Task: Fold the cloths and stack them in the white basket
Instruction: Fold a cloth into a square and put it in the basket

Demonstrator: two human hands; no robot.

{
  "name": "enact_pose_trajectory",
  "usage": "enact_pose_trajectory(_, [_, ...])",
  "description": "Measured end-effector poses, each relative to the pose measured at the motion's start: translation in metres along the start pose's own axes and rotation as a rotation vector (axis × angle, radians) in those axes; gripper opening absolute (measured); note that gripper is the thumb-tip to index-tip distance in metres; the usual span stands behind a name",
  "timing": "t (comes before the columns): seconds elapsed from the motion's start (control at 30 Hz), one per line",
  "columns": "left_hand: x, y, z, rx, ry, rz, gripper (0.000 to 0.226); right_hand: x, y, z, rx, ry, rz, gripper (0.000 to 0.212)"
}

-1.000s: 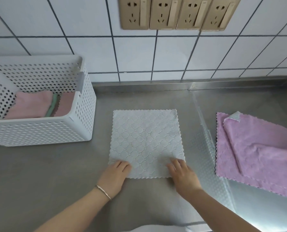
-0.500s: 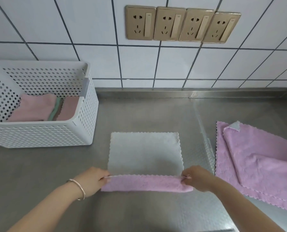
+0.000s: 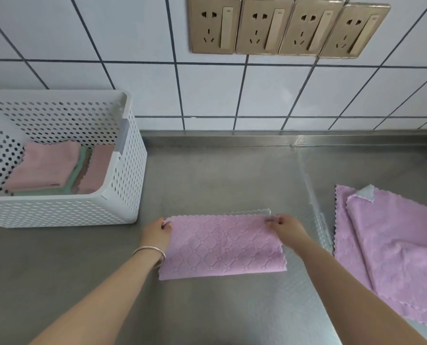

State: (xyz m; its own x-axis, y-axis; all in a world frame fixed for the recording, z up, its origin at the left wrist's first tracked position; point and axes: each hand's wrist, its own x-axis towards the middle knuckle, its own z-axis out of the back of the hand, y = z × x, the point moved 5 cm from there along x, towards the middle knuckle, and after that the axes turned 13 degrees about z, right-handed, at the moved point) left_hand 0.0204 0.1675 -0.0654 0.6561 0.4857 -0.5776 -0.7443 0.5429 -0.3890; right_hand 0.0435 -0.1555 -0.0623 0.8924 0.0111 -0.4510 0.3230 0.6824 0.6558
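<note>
Cloth (image 3: 222,247), flat and grey-side-up a second ago, now folded in half, pink outward, mid-counter (image 3: 220,175). Far corners pinched by left hand (image 3: 157,232) and right hand (image 3: 286,229); edges seemingly aligned. White basket (image 3: 123,195) at counter's left.

- A single head-worn camera looks forward and down, close over a steel counter (image 3: 207,170).
- A tiled wall (image 3: 108,46) fills the far side.
</note>
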Motion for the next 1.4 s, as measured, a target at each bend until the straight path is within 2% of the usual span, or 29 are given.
enact_pose_trajectory(0.1, [0.011,0.002,-0.006,0.042,-0.056,0.033,0.03,0.011,0.005,-0.003,-0.063,-0.054,0.014,0.03])
enact_pose_trajectory(0.27, [0.014,0.0,-0.011,0.111,-0.037,0.06,0.035,0.015,0.004,-0.005,-0.106,-0.134,0.028,0.013])
enact_pose_trajectory(0.43, [0.017,0.009,-0.014,0.243,-0.027,-0.006,0.033,0.021,0.001,-0.011,-0.17,-0.13,0.007,0.018])
enact_pose_trajectory(0.77, [0.016,0.014,-0.02,0.275,-0.181,-0.08,0.028,0.025,-0.001,-0.013,-0.201,-0.159,-0.047,0.021])
enact_pose_trajectory(1.0, [0.014,0.012,-0.02,0.299,-0.209,-0.092,0.028,0.026,0.002,-0.017,-0.228,-0.191,-0.07,0.02])
enact_pose_trajectory(1.1, [0.006,0.011,-0.016,0.412,-0.228,-0.046,0.031,0.021,0.003,-0.016,-0.218,-0.244,-0.096,0.027])
enact_pose_trajectory(1.17, [0.0,0.009,-0.008,0.385,-0.294,-0.027,0.03,0.012,0.002,-0.017,-0.19,-0.304,-0.091,0.032])
enact_pose_trajectory(1.27, [-0.008,0.001,-0.007,0.341,-0.454,-0.241,0.049,-0.004,-0.004,-0.019,-0.205,-0.378,-0.073,0.043])
enact_pose_trajectory(1.3, [-0.012,-0.004,-0.013,0.361,-0.462,-0.333,0.052,-0.009,-0.007,-0.021,-0.226,-0.38,-0.082,0.044])
enact_pose_trajectory(1.4, [-0.027,-0.022,-0.043,0.536,-0.341,-0.601,0.055,-0.022,-0.015,-0.027,-0.285,-0.328,-0.131,0.046])
